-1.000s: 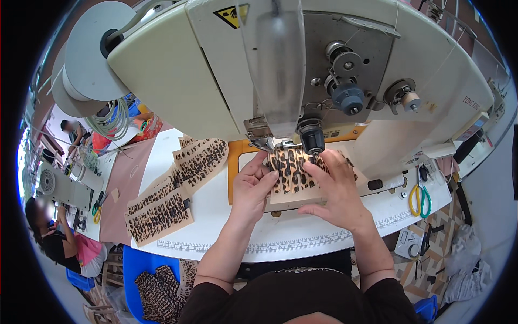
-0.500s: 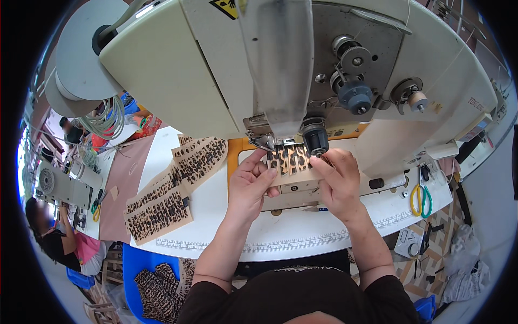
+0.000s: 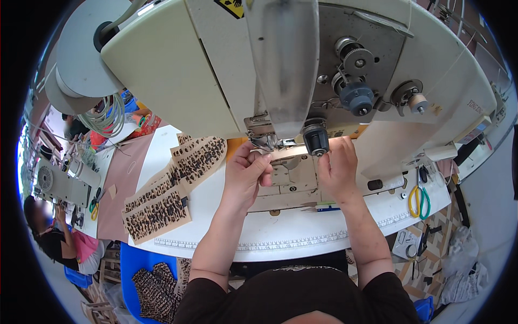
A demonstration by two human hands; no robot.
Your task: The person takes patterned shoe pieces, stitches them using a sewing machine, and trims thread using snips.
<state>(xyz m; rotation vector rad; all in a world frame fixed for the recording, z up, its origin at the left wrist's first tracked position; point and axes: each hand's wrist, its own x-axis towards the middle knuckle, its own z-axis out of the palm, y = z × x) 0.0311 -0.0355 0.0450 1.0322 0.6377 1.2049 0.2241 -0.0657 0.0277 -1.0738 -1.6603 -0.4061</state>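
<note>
A large white sewing machine [image 3: 172, 70] fills the upper middle, its presser foot [image 3: 267, 141] low over the bed. A narrow tan edge of a fabric piece [image 3: 286, 153] shows in front of the foot; the rest of it is hidden. My left hand [image 3: 247, 175] pinches this edge at its left end, thumb against fingers. My right hand [image 3: 340, 167] is closed at the right end, beside the dark tension knob [image 3: 316, 141], which partly hides the fingertips. Leopard-print fabric pieces [image 3: 162, 200] with tan borders lie overlapping to the left of my left hand.
Yellow-and-green-handled scissors [image 3: 418, 200] and a dark bobbin [image 3: 375, 184] lie at the right. A ruler strip [image 3: 291, 243] follows the white table's front edge. Below left stands a blue bin [image 3: 135, 264] with leopard fabric. Another person [image 3: 59, 237] sits at a machine far left.
Both hands have moved slightly farther away, toward the machine. The leopard-print face of the fabric between them is no longer visible; only a narrow tan edge shows, and more machine bed is uncovered.
</note>
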